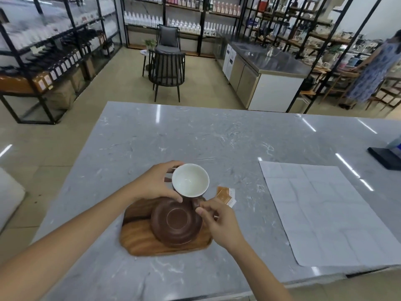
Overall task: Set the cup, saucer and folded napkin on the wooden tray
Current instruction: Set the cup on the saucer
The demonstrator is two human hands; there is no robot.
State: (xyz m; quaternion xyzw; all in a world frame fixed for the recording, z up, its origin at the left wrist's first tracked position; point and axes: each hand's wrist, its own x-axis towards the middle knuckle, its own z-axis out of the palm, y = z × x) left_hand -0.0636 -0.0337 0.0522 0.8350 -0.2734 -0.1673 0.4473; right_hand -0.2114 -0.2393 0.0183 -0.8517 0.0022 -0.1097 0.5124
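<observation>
A wooden tray (138,240) lies on the grey marble table near its front edge. On it rests a dark brown saucer (176,222). My left hand (155,184) grips a cup (190,180), white inside and brown outside, and holds it just above the far edge of the tray. My right hand (219,222) has its fingertips pinched on the cup's brown handle by the saucer's right rim. A small orange and white folded napkin (225,195) lies on the table, just beyond the tray's far right corner.
A large white creased sheet (325,213) covers the table's right side. A dark flat object (386,157) sits at the far right edge. Beyond the table stand chairs (167,70), shelves, a steel counter (260,68), and a person (375,68) at the right.
</observation>
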